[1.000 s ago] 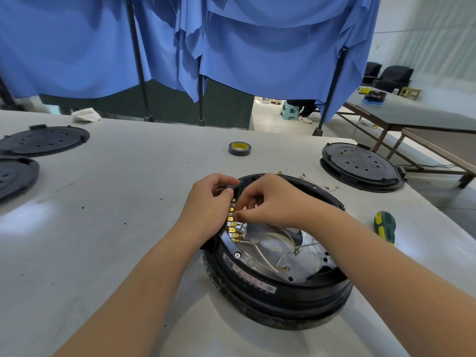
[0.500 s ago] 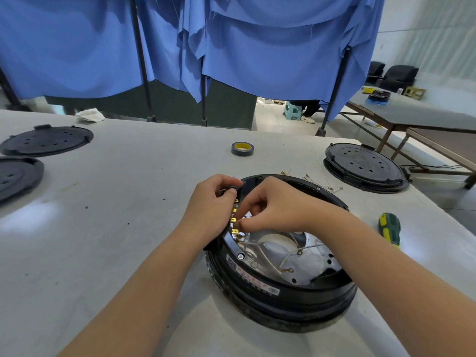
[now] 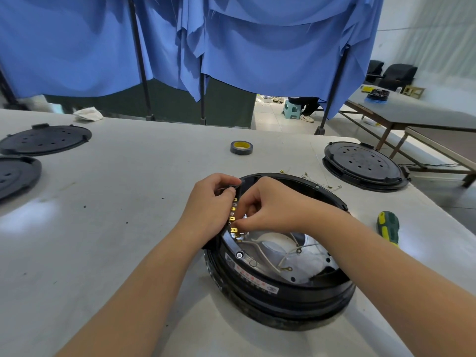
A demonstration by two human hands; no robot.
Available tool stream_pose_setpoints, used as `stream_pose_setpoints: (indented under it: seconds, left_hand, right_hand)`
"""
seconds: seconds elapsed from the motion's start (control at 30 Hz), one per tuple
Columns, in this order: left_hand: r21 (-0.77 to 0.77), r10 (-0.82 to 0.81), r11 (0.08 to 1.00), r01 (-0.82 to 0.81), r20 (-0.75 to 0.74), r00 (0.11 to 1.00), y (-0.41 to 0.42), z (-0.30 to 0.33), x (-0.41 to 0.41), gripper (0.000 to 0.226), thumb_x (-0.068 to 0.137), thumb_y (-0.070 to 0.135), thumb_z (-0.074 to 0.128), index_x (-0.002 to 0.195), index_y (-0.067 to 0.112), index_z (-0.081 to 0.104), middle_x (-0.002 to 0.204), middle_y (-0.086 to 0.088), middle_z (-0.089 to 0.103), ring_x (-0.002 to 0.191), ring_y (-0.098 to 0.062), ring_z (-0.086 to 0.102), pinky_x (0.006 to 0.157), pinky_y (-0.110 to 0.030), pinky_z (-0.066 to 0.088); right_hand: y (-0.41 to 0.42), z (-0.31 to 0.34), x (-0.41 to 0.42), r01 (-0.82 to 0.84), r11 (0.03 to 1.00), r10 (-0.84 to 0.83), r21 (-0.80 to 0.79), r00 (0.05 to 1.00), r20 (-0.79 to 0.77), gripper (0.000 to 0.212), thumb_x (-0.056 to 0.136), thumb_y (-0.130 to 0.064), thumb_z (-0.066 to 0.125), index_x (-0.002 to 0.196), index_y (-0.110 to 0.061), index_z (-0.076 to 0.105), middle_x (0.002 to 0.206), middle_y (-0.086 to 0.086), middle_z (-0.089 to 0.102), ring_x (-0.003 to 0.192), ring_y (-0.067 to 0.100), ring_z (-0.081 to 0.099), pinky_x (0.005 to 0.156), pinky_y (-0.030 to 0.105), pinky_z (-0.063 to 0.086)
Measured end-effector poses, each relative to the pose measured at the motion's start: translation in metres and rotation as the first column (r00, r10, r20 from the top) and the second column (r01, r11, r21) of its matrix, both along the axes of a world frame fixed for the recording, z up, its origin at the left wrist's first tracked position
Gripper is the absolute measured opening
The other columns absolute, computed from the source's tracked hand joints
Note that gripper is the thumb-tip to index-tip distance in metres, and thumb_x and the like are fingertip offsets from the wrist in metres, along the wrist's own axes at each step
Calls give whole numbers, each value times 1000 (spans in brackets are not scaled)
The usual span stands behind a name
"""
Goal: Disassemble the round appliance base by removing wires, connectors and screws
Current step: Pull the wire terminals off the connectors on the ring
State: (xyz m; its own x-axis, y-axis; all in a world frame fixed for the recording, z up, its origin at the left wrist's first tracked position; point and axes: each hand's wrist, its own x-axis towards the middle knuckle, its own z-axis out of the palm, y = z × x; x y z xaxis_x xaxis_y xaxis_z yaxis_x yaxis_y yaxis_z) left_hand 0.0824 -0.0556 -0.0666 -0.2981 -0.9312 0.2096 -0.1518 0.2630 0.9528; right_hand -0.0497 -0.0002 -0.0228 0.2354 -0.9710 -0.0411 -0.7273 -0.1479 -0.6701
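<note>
Round appliance base [image 3: 280, 302] sits open on the table [image 3: 103, 228], just in front of the person. White wires [image 3: 260, 249] lie loose in the pan. Right hand [image 3: 273, 210] has crept down the brass terminal strip [image 3: 234, 217], now pinching a lower connector; left hand [image 3: 208, 204] still grips the strip's black holder. One more wire looks about to come free. Screwdriver [image 3: 388, 228] waits to the right, tape roll [image 3: 241, 147] beyond.

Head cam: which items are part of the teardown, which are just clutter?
In the job:
round appliance base
terminal strip, gripped by left hand
white wires
right hand pinching at the terminals

Lying about:
tape roll
screwdriver
black lids
loose wires
</note>
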Motion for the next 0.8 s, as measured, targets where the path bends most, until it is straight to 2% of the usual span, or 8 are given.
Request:
stream_pose_setpoints:
  seconds: [0.3,0.63,0.8]
  left_hand:
    - [0,-1,1000,1,2,1000,0,0,1,28,93,4,52,93,28,67,98,9,69,93,-2,64,75,-16,47]
    - [3,-5,1000,5,-1,1000,-2,-2,1,30,93,3,52,92,29,67,98,9,69,96,-4,64,79,-18,47]
    - [-2,-6,1000,6,1,1000,-2,-2,1,32,93,3,52,90,31,67,97,11,69,94,-2,64,75,-15,46]
  right_hand:
    - [1,0,1,-15,1000,15,4,1000,0,13,73,-10,69,64,-19,72,48,-2,46,48,9,35,47,16,31]
    - [0,1,2,-7,1000,7,8,1000,-20,18,73,-10,69,59,-22,69,48,-3,47,47,8,36,46,13,31]
    - [0,2,2,-4,1000,4,8,1000,-17,18,73,-10,68,60,-21,69,46,-6,47,47,8,37,47,14,32]
